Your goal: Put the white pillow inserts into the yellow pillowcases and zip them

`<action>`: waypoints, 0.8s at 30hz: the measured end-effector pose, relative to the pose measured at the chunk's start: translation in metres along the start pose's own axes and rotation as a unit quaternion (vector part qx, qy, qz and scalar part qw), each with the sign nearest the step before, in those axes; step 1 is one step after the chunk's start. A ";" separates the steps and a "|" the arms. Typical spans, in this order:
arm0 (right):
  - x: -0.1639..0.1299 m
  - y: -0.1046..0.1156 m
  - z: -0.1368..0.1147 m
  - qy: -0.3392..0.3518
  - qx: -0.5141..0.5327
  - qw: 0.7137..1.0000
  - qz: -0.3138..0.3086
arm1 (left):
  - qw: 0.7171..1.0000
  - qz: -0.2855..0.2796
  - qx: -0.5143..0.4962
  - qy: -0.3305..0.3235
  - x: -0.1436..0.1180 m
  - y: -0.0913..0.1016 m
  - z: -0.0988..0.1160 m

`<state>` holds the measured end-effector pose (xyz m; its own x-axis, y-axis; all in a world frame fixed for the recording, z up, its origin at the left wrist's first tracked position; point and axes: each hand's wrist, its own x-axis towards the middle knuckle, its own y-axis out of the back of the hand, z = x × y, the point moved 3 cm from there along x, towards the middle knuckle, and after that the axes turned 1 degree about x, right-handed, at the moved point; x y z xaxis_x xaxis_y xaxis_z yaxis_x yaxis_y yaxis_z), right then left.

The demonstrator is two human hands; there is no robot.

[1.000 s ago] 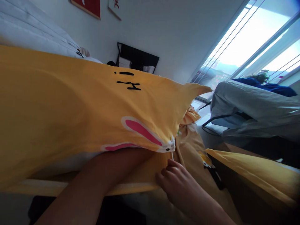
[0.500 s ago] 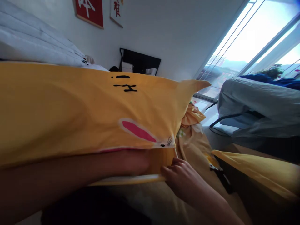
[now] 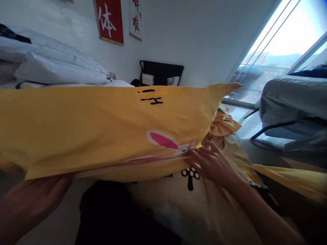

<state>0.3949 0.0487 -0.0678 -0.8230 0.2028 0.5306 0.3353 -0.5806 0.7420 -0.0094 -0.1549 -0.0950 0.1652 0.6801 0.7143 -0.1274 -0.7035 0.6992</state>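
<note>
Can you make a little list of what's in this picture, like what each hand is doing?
Left hand: left hand holds the near edge of the yellow pillowcase from below.
Right hand: right hand pinches the pillowcase's open edge, beside the pink bunny ear.
Pillowcase: yellow, stretched wide between both hands, small black marks on top.
Underneath: pale cloth with a mushroom print.
Wall: red sign with white writing.
Left side: stacked white bedding.
Right side: bright window.
</note>
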 end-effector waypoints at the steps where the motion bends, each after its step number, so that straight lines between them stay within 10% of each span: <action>1: 0.005 -0.003 0.006 0.011 -0.033 0.999 0.018 | 0.998 0.012 0.028 -0.052 0.011 -0.003 -0.007; 4: 0.028 0.007 0.027 0.017 -0.147 0.988 0.042 | 0.978 0.058 0.109 -0.168 0.068 -0.002 -0.028; 8: 0.054 0.046 0.051 -0.118 -0.235 0.965 0.014 | 0.979 0.081 0.174 -0.072 0.143 0.012 -0.039; 12: 0.038 0.049 0.044 -0.257 -0.221 0.941 -0.014 | 0.974 0.151 0.159 -0.061 0.144 -0.001 -0.020; 18: -0.002 0.014 0.028 -0.266 -0.163 0.917 -0.250 | 0.971 0.112 0.165 -0.130 0.165 -0.033 0.000; 24: 0.007 0.069 0.049 -0.338 -0.228 0.913 -0.029 | 0.957 0.216 0.159 -0.106 0.209 -0.019 -0.018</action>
<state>0.4352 0.0489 0.0074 -0.3107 0.5939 0.7421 -0.0516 -0.7902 0.6107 0.0099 0.0042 0.0416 0.3626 0.2773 0.8897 0.0708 -0.9601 0.2705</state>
